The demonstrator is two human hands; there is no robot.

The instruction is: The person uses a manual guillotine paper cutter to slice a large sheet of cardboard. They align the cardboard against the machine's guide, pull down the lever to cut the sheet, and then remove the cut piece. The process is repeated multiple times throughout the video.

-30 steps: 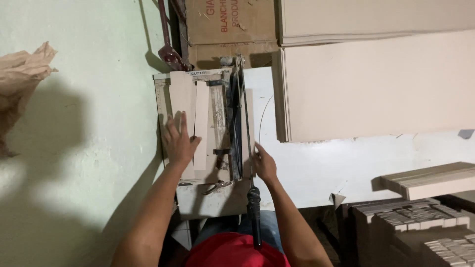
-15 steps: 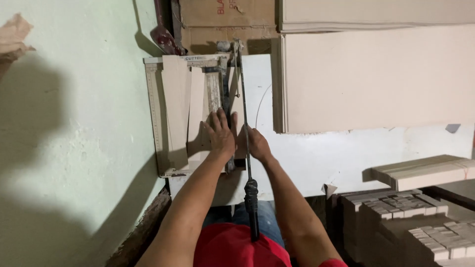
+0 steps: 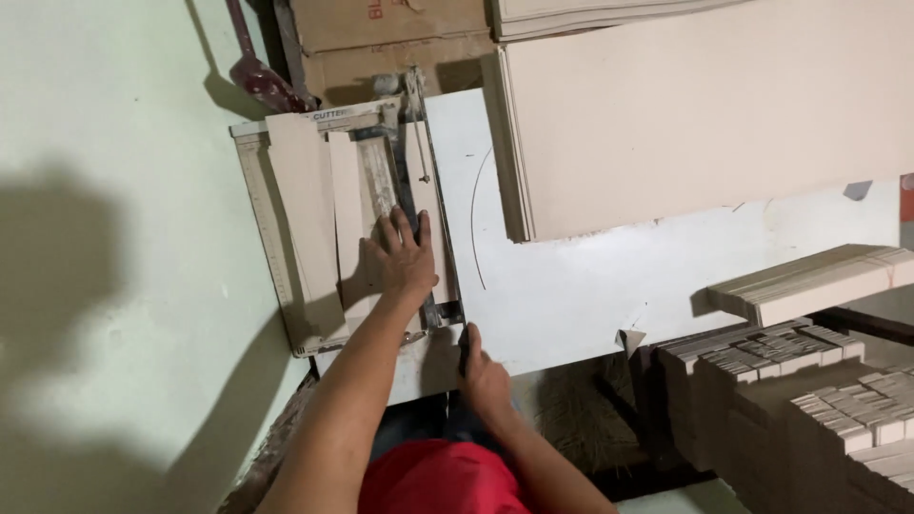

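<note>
Head view. Left hand [image 3: 405, 257], open and flat, presses a cardboard strip [image 3: 369, 224] onto the bed of a paper cutter [image 3: 276, 257] beside the left wall. Right hand [image 3: 486, 376] is closed around the cutter's black lever handle [image 3: 464, 347] at the near edge. Large cardboard sheets [image 3: 685, 124] lie far right.

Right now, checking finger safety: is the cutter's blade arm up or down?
Down: the blade arm lies flat along the cutter's edge, right hand gripping its handle.

Left hand [image 3: 405, 257] lies flat, fingers spread, on card strips [image 3: 347, 214] atop the cutter [image 3: 262, 209]. Right hand [image 3: 484, 376] grips the lever handle [image 3: 464, 348], just below the left hand.
</note>
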